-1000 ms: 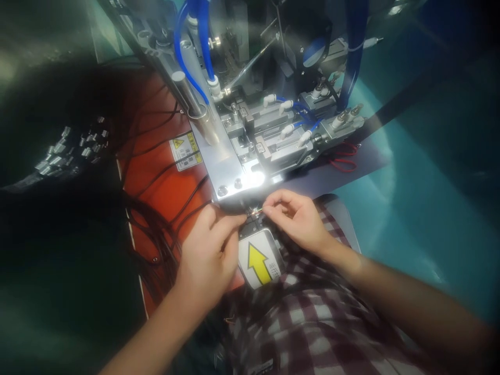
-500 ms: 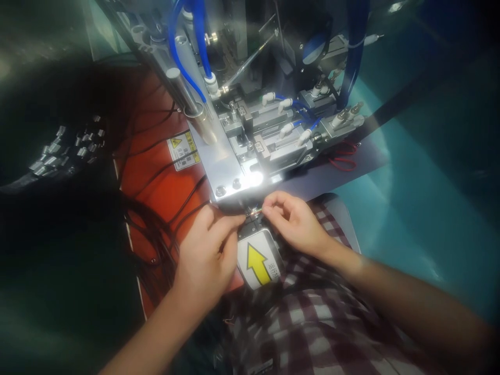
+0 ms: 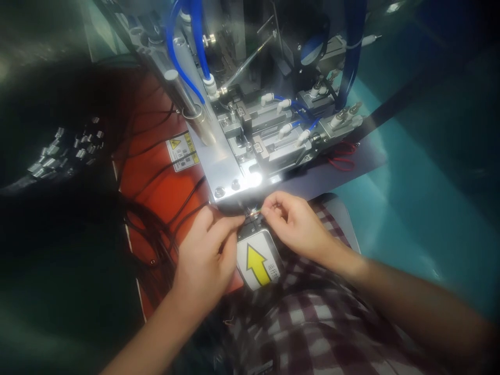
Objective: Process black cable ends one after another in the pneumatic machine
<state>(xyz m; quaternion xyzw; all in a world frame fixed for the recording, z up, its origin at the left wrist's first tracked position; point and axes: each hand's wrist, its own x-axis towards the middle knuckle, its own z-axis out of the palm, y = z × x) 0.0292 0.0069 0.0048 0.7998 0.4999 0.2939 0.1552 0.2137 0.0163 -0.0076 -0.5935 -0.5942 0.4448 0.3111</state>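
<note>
Thin coloured wires [image 3: 255, 212] run between my two hands, just in front of the lower edge of a bright metal plate [image 3: 224, 169]. My left hand [image 3: 209, 247] is closed, with its thumb and forefinger pinched at the left end of the wires. From the other side, my right hand [image 3: 292, 221] pinches the right end between thumb and fingertips. Below the wires sits a white guard [image 3: 258, 260] with a yellow arrow. Fine detail of the wire ends is hidden by the fingers.
Pneumatic cylinders [image 3: 279, 151] with blue air hoses [image 3: 201, 41] rise behind the plate. Black cables [image 3: 150, 224] trail over the orange-red base [image 3: 156, 177] on the left. Small shiny metal pieces [image 3: 49, 156] lie at far left. A red wire loop [image 3: 341, 159] lies right.
Both hands keep their pinch on the wires in nearly the same place. The view has shifted very slightly.
</note>
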